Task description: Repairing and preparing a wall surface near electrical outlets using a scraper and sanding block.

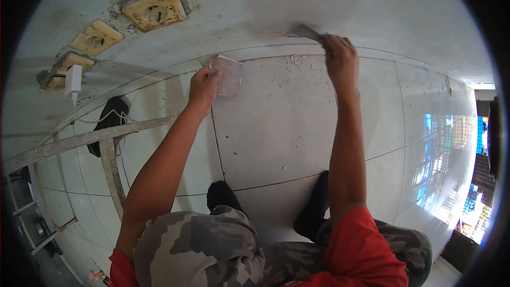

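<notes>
My right hand (341,61) grips a scraper (305,32), a flat grey blade blurred by motion, held against or close to the lower part of the pale wall (223,18). Contact with the wall is hard to make out. My left hand (204,89) is closed on the edge of a thin, squarish grey plate (228,77) with whitish residue along its rim; its thumb lies over the face. The plate is held above the floor tiles, near the foot of the wall. Pale flakes (298,62) lie scattered on the tiles below the scraper.
Yellowed sockets (155,10) sit in rough cement at the upper left. A white charger (73,78) is plugged into the lowest, its cable reaching a black object (111,122) on the floor. A worn frame (79,142) stands left of my arm. My dark-socked feet rest on the tiles.
</notes>
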Tool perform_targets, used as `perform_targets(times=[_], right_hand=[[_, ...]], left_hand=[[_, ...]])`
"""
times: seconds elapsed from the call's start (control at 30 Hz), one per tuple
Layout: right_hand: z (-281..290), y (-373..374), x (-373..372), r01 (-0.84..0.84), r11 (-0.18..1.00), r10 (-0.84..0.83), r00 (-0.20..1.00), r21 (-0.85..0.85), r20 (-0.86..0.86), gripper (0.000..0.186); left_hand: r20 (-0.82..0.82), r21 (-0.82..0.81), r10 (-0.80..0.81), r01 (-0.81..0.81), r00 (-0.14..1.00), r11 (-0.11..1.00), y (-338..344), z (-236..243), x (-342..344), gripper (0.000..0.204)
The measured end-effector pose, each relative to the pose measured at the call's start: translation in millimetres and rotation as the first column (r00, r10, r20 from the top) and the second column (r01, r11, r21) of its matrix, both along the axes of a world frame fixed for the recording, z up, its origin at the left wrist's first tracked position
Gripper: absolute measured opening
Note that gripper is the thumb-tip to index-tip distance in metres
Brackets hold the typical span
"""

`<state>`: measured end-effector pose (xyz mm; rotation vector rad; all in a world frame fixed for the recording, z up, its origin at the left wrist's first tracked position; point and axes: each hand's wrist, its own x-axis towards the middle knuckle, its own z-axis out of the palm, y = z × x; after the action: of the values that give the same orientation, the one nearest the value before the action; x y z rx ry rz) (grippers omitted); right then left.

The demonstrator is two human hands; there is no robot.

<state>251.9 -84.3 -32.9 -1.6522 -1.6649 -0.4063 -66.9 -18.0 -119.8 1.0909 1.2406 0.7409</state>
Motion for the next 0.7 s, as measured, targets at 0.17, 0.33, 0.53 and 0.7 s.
perform_targets(times=[0.17,0.33,0.53,0.7], right_hand=[[-13.4,7.5,-0.7,0.081,0.997,-0.078,0.986,-0.015,0.145,0.004],[-6.3,-2.0,20.6,0.078,0.993,-0.077,0.997,-0.09,0.017,0.006],[-18.8,-1.1,1.5,0.063,0.997,-0.065,0.997,-0.033,-0.042,0.005],[-25.8,-0.8,-11.8,0.122,0.992,-0.122,0.992,0.024,-0.031,0.005]], left_hand=[[-0.013,-0.033,0.03,-0.03,0.999,0.999,-5.8,-2.5,9.7,0.02],[0.0,-0.033,-0.016,0.016,1.0,0.999,-4.9,-4.9,16.5,0.02],[-0.088,-0.033,-0.039,0.036,0.995,0.999,-4.0,-6.5,20.0,0.019],[-0.014,-0.021,0.02,-0.02,1.0,1.0,-6.6,-2.7,22.3,0.018]])
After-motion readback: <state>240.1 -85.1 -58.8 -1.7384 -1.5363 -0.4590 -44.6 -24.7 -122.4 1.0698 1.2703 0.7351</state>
